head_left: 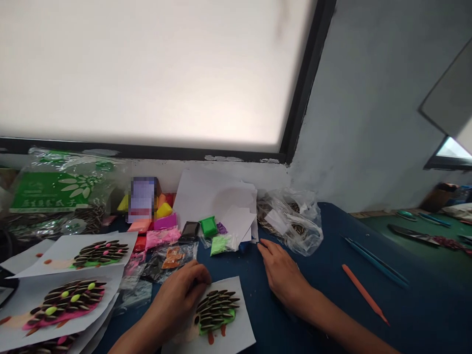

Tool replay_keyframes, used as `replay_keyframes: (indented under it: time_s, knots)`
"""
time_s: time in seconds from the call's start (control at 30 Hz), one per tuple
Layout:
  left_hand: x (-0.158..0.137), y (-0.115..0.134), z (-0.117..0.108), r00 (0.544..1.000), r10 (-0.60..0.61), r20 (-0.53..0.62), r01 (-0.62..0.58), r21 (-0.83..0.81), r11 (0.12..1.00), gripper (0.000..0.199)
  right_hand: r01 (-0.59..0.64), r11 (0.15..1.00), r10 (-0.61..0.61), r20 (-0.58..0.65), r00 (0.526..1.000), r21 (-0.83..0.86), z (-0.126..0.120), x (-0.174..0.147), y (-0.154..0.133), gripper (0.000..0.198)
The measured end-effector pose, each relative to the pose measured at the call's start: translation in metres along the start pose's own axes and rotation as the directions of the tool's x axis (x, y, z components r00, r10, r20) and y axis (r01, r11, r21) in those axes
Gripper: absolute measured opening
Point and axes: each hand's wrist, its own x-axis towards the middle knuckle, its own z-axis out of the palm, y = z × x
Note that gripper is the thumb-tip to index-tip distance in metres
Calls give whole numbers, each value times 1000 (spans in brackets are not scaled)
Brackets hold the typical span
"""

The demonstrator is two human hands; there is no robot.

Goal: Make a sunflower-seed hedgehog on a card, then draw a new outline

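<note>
My left hand (186, 290) is curled over the top left edge of a white paper card (236, 334), its fingertips pressed together. What they may hold is hidden. On that card sits a hedgehog picture (217, 312) with a green clay body, striped sunflower seeds as spines and brown clay feet. The wrist and hand cover part of its pale head. My right hand (282, 273) lies to the right of the card, palm down with fingers stretched out. Its fingertips are close to a stack of white paper (214, 191) and a clear plastic bag of seeds (295, 221).
Finished hedgehog cards (66, 307) are piled at the left. Behind them lies a green-labelled seed bag (55, 191). Packets of coloured clay, including a green one (209, 226), crowd the middle. Blue tweezers (376, 260) and an orange clay tool (365, 294) rest at the right.
</note>
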Motion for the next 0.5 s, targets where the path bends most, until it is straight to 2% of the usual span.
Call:
replay_keyframes:
  time_s: [0.13,0.23,0.33,0.5]
  knots:
    - [-1,2,-2,1000,-7,20,7,1,1000,17,-13,996,17,35,999,-92,8,0,5,51]
    - [-2,4,-3,999,-14,31,14,10,1000,18,5,984,-11,-34,999,-178,6,2,2,53]
    - [-2,5,-4,999,-19,34,18,15,1000,18,-39,952,-5,-145,989,-304,-9,6,-2,46]
    - [-1,4,-2,1000,-13,22,13,15,1000,18,-180,902,117,-180,977,-392,-43,12,6,34]
